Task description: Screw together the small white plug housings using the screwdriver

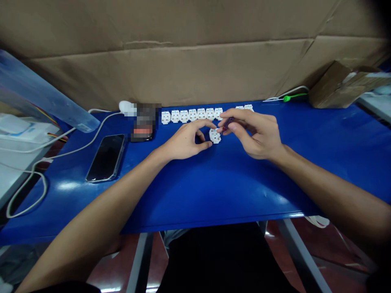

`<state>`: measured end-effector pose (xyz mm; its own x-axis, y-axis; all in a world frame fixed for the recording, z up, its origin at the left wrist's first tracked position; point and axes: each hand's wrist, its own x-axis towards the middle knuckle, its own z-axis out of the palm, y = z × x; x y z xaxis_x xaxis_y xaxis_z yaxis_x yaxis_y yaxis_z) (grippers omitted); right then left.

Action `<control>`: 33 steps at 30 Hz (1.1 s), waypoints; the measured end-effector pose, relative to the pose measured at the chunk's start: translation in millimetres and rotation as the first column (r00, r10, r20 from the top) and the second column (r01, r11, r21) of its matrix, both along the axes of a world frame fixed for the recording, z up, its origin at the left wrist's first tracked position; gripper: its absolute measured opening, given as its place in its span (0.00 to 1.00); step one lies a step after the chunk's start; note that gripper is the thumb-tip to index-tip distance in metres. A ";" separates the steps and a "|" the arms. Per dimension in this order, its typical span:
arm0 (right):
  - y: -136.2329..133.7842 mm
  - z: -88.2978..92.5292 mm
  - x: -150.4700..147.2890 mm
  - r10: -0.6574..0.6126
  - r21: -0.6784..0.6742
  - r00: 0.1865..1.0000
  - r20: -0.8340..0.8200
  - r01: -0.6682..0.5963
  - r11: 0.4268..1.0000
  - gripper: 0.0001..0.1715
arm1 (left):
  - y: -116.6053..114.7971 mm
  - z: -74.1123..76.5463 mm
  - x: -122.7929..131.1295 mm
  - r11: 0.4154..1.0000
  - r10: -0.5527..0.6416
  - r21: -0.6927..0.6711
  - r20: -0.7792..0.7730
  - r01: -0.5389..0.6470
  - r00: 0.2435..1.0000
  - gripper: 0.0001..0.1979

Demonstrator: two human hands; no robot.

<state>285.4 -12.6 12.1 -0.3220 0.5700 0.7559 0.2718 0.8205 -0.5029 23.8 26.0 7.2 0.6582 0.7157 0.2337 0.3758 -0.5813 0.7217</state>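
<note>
A small white plastic socket module (215,138) with holes in its face rests on the blue tabletop (195,183). Thumb and fingers of my left hand (187,140) close on its edges from the left. My right hand (259,132) grips a small screwdriver (227,123) with a dark red-purple handle, slanting down to the module's right side. Whether its tip sits in a screw is too small to tell. Just behind my hands, similar white modules (192,114) stand in a row along the table's back, partly covered by my right hand; more white modules (249,107) show beyond it.
To the left lie a phone (106,158) and a dark, partly blurred object (143,133). A white cable (45,185) loops over the left edge. A translucent plastic piece (51,93) leans in there. Cardboard (214,73) walls the back; a cardboard box (331,87) stands at right.
</note>
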 end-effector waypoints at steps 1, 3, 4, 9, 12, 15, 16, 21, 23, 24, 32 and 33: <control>0.5 0.4 0.8 0.016 -0.023 1.000 -0.014 -0.016 1.000 0.20 | -0.2 1.3 0.3 1.000 -0.018 0.001 -0.010 0.018 1.000 0.22; 0.5 2.6 1.6 0.057 -0.065 0.997 -0.043 -0.060 0.996 0.19 | -0.8 3.5 1.0 0.999 -0.043 0.014 -0.029 0.044 0.999 0.19; 0.1 4.1 1.5 0.078 -0.082 0.995 -0.057 -0.082 0.993 0.19 | -1.2 4.2 1.3 0.998 -0.051 0.028 -0.037 0.052 0.998 0.18; -3.8 8.7 -0.8 0.113 -0.123 0.991 -0.073 -0.121 0.985 0.18 | -4.0 2.5 3.9 0.996 -0.033 0.085 -0.051 0.037 0.998 0.13; -5.5 9.1 -2.0 0.120 -0.107 0.991 -0.065 -0.126 0.986 0.18 | -5.2 0.9 5.5 0.998 -0.027 0.060 -0.045 0.029 0.999 0.13; -6.1 9.0 -2.2 0.126 -0.114 0.990 -0.062 -0.133 0.985 0.19 | -5.6 0.8 6.6 0.999 -0.020 0.029 -0.028 0.021 0.999 0.13; -6.2 8.8 -2.1 0.124 -0.120 0.990 -0.061 -0.131 0.984 0.19 | -5.7 1.0 6.9 1.000 -0.020 0.020 -0.021 0.020 1.000 0.13; -5.5 7.1 -1.6 0.117 -0.142 0.991 -0.063 -0.125 0.982 0.19 | -8.8 2.9 9.4 1.000 -0.019 -0.005 -0.003 0.019 1.000 0.14; -5.2 6.5 -1.9 0.119 -0.144 0.991 -0.065 -0.128 0.981 0.19 | -10.8 3.4 10.8 1.000 -0.005 -0.013 -0.001 0.005 1.000 0.14; -5.1 6.4 -2.1 0.121 -0.141 0.990 -0.065 -0.129 0.981 0.19 | -11.7 3.6 11.4 1.000 0.001 -0.021 0.001 -0.001 1.000 0.14; -4.2 4.6 -0.6 0.105 -0.139 0.993 -0.046 -0.111 0.984 0.21 | -11.1 6.8 10.8 0.994 0.017 -0.111 -0.028 -0.020 0.999 0.14; -4.1 4.4 -0.3 0.104 -0.139 0.993 -0.049 -0.110 0.984 0.21 | -10.2 6.9 10.4 0.993 0.013 -0.118 -0.028 -0.016 1.000 0.14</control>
<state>285.1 -16.7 16.6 -0.3571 0.6358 0.6843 0.1628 0.7637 -0.6247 34.2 15.7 14.1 0.6525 0.7467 0.1291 0.4042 -0.4870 0.7743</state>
